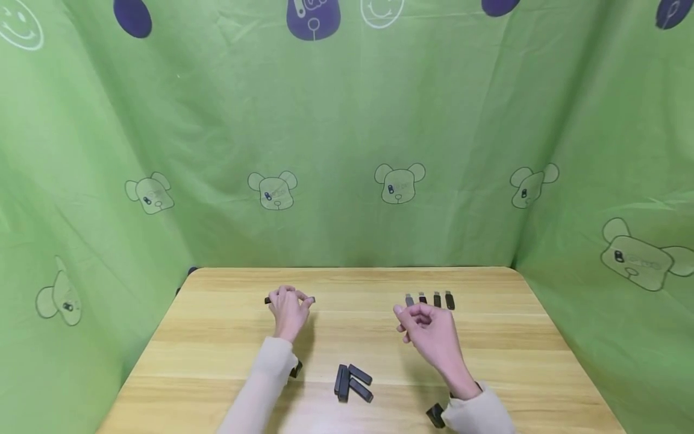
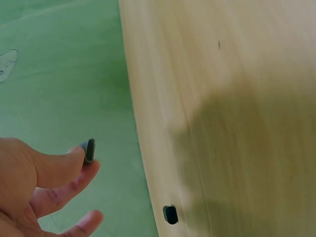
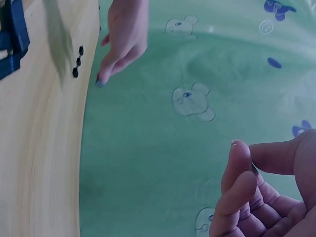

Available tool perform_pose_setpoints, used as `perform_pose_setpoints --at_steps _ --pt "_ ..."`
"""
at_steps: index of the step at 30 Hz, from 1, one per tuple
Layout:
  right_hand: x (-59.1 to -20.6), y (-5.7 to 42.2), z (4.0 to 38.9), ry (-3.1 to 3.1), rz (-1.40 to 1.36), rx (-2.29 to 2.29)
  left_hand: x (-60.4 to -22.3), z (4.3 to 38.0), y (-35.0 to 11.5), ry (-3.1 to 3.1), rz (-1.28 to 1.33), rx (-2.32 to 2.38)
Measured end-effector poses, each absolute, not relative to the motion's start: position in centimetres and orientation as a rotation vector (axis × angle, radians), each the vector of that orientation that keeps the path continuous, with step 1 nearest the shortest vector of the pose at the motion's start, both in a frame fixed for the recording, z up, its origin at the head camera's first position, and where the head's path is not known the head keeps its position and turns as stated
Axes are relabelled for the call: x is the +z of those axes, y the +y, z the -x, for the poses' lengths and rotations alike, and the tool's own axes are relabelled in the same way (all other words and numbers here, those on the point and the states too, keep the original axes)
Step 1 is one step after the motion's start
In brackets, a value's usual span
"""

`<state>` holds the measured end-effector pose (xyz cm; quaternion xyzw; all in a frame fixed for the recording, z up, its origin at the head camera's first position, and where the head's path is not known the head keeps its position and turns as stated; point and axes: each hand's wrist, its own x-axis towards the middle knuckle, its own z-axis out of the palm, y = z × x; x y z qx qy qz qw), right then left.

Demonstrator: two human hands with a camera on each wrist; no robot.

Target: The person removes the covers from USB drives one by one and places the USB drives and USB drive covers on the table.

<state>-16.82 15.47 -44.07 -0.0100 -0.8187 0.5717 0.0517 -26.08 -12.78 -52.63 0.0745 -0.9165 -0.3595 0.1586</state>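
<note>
My left hand [image 1: 290, 310] pinches a small dark USB stick cap [image 2: 89, 152] between thumb and fingertip, above the far left of the table. Just under that hand lie several more black caps [image 3: 78, 61] in a short row, mostly hidden by it in the head view. My right hand [image 1: 431, 331] hovers on the right with its fingers loosely curled and the thumb near the fingertips; I see nothing held in it. Right behind it is a row of uncapped USB sticks, a grey one [image 1: 409, 299] at the left end and black ones [image 1: 437, 299] beside it, metal plugs pointing away.
Several black capped USB sticks [image 1: 352, 383] lie in a loose group at the near middle of the wooden table [image 1: 347, 331]. Green curtains [image 1: 347, 235] with bear prints stand around the back and sides. A dark strap mount [image 1: 435, 416] sits at my right wrist.
</note>
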Motion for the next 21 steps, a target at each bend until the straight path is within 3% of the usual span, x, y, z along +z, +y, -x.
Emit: perform_pose_setpoints --at_steps 21 --pt "-42.7 14.9 11.9 -2.515 0.016 1.713 -54.1 29.1 -13.4 -2.866 -0.181 -0.857"
